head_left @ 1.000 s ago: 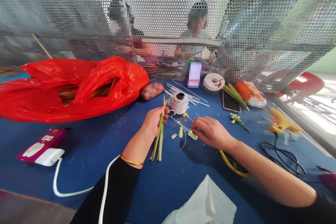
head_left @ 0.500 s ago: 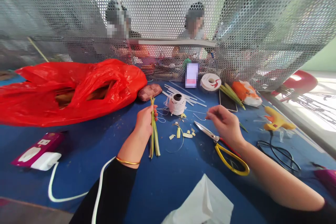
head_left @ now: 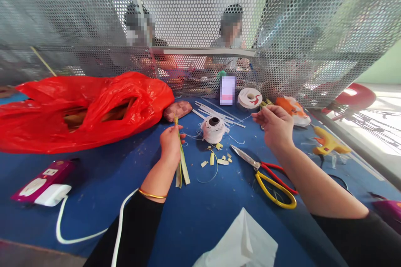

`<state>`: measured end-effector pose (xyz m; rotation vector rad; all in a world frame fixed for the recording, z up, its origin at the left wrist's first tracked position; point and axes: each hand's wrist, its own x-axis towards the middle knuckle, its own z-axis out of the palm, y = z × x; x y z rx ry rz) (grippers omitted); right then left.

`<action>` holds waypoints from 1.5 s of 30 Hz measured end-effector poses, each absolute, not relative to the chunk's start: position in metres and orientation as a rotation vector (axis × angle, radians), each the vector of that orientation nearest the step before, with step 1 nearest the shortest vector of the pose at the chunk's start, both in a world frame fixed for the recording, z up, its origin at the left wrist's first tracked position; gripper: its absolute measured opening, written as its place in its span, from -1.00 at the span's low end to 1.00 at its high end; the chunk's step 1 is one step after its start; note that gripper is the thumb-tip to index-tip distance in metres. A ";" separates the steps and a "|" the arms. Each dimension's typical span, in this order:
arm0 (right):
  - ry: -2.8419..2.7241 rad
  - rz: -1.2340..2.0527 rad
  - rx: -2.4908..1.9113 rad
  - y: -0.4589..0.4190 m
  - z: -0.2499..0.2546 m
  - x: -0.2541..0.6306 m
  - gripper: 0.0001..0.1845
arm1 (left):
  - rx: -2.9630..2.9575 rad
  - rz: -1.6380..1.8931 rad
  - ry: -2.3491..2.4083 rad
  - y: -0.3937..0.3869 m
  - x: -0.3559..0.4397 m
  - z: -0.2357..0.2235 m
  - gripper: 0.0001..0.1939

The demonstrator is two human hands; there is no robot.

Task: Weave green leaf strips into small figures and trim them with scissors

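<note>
My left hand (head_left: pixel 171 144) is closed round a small bundle of green leaf strips (head_left: pixel 182 167), whose cut ends hang down toward me and whose thin tips poke up above the fingers. A pale thread passes from this hand behind the thread spool (head_left: pixel 213 130), a white cone with a dark core. My right hand (head_left: pixel 275 127) is raised at the right, fingers pinched on the thread (head_left: pixel 246 118), which runs back toward the spool. Scissors with one red and one yellow handle (head_left: pixel 275 192) lie partly open below it. Leaf scraps (head_left: pixel 223 161) are scattered in front of the spool.
A red plastic bag (head_left: pixel 84 112) fills the left back, beside a checked pouch (head_left: pixel 178 110). White sticks (head_left: pixel 216 110), a phone (head_left: pixel 227 90) and a ribbon roll (head_left: pixel 249 98) stand behind. A yellow glue gun (head_left: pixel 330 142) lies right. Two people sit beyond the perforated screen (head_left: pixel 194 12).
My right hand has moved up and to the right, away from the scissors, drawing the thread with it. My left hand keeps the leaf strips and has shifted slightly left.
</note>
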<state>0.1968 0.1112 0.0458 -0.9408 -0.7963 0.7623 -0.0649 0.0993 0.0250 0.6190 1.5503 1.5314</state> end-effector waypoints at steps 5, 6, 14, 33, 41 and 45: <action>-0.816 0.745 -0.966 0.115 0.046 0.192 -0.85 | 1.309 1.328 1.301 0.080 -0.040 0.038 -0.81; -0.817 0.752 -0.964 0.116 0.047 0.192 -0.85 | 1.364 1.234 1.246 0.078 -0.031 0.041 -0.82; -0.797 0.780 -0.899 0.112 0.056 0.194 -0.79 | 1.730 0.810 1.157 0.102 0.016 0.036 -0.73; -0.902 0.851 -1.102 0.044 0.011 0.198 -0.76 | 1.802 0.877 1.206 0.088 -0.036 0.037 -0.79; -2.125 0.190 -0.866 0.000 0.026 0.179 -0.85 | 0.846 0.612 1.017 0.045 -0.008 0.047 -0.83; -2.470 0.161 -0.634 -0.009 0.029 0.169 -0.77 | 0.556 0.634 0.937 0.042 -0.014 0.039 -0.83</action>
